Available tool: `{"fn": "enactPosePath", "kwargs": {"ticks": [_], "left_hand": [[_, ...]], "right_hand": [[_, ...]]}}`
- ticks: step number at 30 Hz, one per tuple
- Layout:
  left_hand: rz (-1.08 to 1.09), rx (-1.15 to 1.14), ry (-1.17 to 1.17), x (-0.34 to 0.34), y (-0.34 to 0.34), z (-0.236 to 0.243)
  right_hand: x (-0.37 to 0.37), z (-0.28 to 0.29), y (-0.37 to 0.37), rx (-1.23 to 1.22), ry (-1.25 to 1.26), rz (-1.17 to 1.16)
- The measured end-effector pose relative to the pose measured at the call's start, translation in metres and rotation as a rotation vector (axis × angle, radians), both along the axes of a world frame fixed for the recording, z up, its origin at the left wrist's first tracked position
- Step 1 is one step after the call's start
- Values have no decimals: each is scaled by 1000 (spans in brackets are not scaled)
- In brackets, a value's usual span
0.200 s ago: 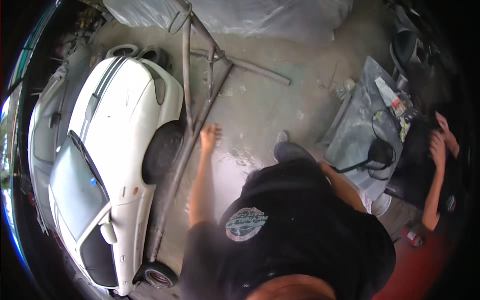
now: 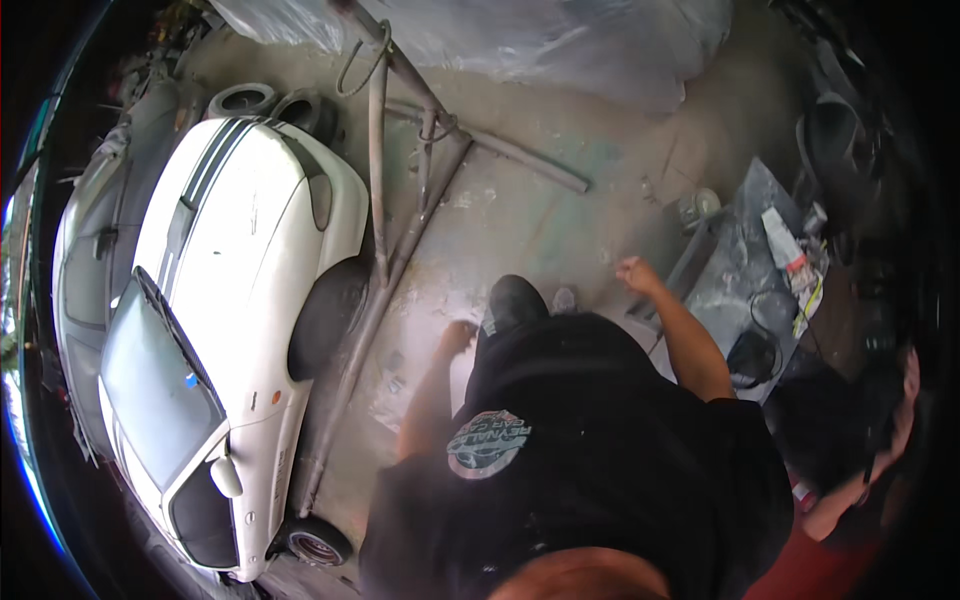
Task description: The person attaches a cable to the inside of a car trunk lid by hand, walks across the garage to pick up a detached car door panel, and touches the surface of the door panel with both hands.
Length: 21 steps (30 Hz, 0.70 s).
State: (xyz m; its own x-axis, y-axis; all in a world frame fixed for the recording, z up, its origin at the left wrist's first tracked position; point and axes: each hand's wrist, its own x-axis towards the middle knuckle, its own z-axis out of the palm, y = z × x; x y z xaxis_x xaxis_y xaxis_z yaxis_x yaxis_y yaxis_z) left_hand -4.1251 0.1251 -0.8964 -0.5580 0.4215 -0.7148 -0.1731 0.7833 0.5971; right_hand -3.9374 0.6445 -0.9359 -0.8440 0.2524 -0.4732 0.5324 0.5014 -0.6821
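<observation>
My left hand (image 2: pixel 459 338) hangs beside my left thigh, dark and smeared, so its fingers do not show clearly. My right hand (image 2: pixel 634 274) swings ahead of my body over the floor, fingers curled in and nothing visible in them. It is nearest to a dusty grey panel (image 2: pixel 690 262) lying on a work surface at the right. A dark shoe (image 2: pixel 517 300) of mine steps forward between the hands. To the left stands a white car (image 2: pixel 245 215) with dark stripes, and a rusty metal pipe frame (image 2: pixel 398 262) runs along its side.
Another person's arm (image 2: pixel 870 485) is at the right edge. A black mesh-like object (image 2: pixel 752 358) and a white tube (image 2: pixel 783 240) lie on the work surface. Plastic sheeting (image 2: pixel 560 45) hangs at the back. Tyres (image 2: pixel 243 100) rest beyond the car; the frame's leg (image 2: pixel 530 165) juts across the floor.
My right hand has come forward into view from beside my body. My left hand has drawn back towards my thigh. One foot has stepped forward, and the other person's arm has dropped lower.
</observation>
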Motion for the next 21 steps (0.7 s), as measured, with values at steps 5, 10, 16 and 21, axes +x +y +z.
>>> {"fn": "enactPosePath", "kwargs": {"ticks": [5, 10, 16, 21], "left_hand": [[-113, 341, 61, -49, -14, -79], [-57, 388, 189, -237, 85, -100], [563, 233, -228, -484, 268, 29], [746, 253, -297, -568, 319, 18]], "right_hand": [[-257, 90, 86, -57, 55, -151], [-385, 69, 135, -40, 46, -177], [-479, 70, 208, 15, -258, -76], [-621, 66, 299, 30, -345, -89]]}}
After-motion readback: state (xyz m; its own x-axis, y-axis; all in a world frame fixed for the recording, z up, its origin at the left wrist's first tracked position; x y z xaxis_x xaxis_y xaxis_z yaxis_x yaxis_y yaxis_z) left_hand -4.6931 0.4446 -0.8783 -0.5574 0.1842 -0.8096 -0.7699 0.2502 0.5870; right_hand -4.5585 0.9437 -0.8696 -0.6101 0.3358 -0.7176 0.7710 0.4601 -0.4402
